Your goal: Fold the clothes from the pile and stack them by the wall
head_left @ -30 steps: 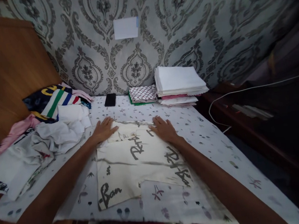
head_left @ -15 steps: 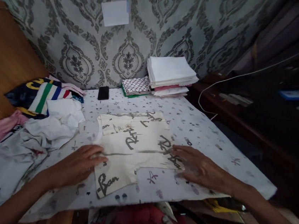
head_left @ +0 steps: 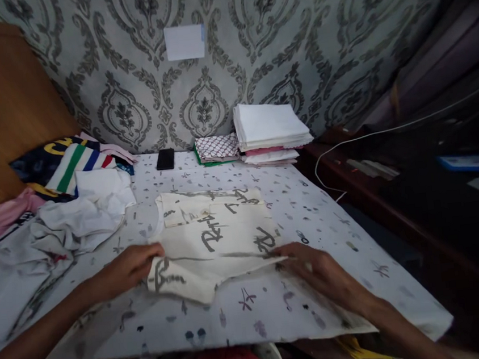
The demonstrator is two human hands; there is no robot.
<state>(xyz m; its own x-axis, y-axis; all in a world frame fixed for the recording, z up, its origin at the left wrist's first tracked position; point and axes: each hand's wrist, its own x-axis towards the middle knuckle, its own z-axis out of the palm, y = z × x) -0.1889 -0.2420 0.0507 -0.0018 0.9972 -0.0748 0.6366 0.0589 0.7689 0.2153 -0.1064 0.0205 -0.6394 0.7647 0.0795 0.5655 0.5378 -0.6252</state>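
Observation:
A cream shirt [head_left: 236, 231] with dark lettering lies partly folded on the patterned white tablecloth [head_left: 254, 320]. My left hand [head_left: 135, 267] is closed on its left edge, beside the near flap. At the right edge my right hand [head_left: 306, 261] pinches the same flap. Between the two hands the near flap is lifted and slightly crumpled, its lower corner hanging over the cloth. The far part of the shirt lies flat, with a strip folded along its top.
A heap of loose clothes [head_left: 67, 214] covers the table's left side. At the back are a black phone [head_left: 165, 159], a folded patterned cloth [head_left: 217, 148] and a stack of folded white cloths [head_left: 271, 123]. A white cable [head_left: 371, 133] runs over the dark furniture at right.
Both hands have closed on the shirt's near flap. The flap, flat before, is now raised off the table between them. The view has tilted slightly upward.

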